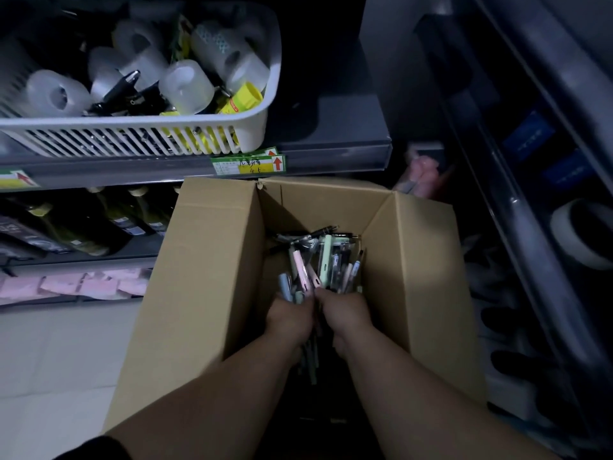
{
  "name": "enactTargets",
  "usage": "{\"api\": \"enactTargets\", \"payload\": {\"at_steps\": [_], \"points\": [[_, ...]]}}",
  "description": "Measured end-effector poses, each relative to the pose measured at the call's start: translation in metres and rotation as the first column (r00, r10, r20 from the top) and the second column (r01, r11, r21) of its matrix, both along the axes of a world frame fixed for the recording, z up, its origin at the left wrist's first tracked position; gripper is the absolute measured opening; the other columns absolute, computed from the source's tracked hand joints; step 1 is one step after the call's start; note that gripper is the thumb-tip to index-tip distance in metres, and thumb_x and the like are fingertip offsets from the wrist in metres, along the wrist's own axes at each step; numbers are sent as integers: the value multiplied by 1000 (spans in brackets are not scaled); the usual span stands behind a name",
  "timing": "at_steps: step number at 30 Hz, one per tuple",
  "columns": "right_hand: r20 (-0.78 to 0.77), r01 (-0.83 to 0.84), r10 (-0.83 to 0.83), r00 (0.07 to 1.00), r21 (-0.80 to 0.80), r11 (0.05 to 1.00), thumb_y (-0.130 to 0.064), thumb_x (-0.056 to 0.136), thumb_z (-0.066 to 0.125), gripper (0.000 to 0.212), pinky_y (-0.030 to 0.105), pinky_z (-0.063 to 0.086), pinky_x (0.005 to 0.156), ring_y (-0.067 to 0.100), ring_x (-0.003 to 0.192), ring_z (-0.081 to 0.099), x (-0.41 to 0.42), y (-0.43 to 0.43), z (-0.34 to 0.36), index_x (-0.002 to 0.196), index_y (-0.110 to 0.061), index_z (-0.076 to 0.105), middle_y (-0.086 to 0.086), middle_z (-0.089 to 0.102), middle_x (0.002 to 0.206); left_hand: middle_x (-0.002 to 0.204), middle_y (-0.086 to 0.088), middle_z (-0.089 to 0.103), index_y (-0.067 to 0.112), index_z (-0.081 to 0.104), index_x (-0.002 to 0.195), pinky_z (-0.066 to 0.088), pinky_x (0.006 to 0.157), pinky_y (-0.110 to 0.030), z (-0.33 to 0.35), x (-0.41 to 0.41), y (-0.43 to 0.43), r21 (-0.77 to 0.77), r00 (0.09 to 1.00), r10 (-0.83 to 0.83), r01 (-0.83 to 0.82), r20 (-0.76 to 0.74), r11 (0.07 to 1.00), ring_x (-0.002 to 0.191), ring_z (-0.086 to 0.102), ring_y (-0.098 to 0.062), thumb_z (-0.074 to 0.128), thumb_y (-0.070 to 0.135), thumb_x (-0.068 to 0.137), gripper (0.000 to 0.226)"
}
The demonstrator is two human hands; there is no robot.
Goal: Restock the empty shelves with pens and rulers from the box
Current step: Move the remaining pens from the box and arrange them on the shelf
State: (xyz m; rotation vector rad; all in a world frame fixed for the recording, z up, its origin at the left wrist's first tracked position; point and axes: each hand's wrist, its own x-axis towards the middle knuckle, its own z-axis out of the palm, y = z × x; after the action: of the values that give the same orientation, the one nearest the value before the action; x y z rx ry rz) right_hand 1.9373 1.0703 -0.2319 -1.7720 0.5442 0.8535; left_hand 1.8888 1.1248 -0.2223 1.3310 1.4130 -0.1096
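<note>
Observed: an open cardboard box [212,260] stands on the floor against the shelving, flaps raised. A loose heap of pens [318,257] (pastel pink, green, blue and black barrels) lies in its bottom.

Both forearms reach down into the box. The left hand [290,318] and right hand [345,315] sit side by side, knuckles touching or nearly so, backs toward the camera. Each is curled round the near end of a bundle of pens. Barrels fan out beyond the knuckles toward the far wall of the box, and more barrels show between the wrists. The fingertips themselves are hidden under the hands.

Surroundings: on the shelf [348,151] above the box stands a white slotted basket [132,134] holding clear tape rolls [185,86]. A green price label [248,164] is fixed to the shelf edge. Dark bottles [99,220] stand on the shelf below.
</note>
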Motion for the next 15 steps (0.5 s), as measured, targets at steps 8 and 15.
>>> {"api": "enactTargets", "payload": {"at_steps": [8, 15], "points": [[19, -124, 124, 992, 25, 992, -24, 77, 73, 23, 29, 49, 58, 26, 72, 66, -2, -8, 32, 94, -8, 71, 13, 71, 84, 89, -14, 68, 3, 63, 104, 53, 63, -31, 20, -6, 2, -66, 993, 64, -58, 96, 996, 77, 65, -28, 62, 21, 88, 24], [75, -225, 218, 973, 113, 968, -5, 88, 55, 15, 21, 36, 43, 11, 44, 48, -9, -27, 64, 79, -10, 65, 5, 57, 59, 74, -16, 64, 1, 60, 98, 57, 57, -38, 50, -11, 2, -245, 968, 181, -135, 174, 960, 58, 63, -28, 54, 17, 94, 17]]}}
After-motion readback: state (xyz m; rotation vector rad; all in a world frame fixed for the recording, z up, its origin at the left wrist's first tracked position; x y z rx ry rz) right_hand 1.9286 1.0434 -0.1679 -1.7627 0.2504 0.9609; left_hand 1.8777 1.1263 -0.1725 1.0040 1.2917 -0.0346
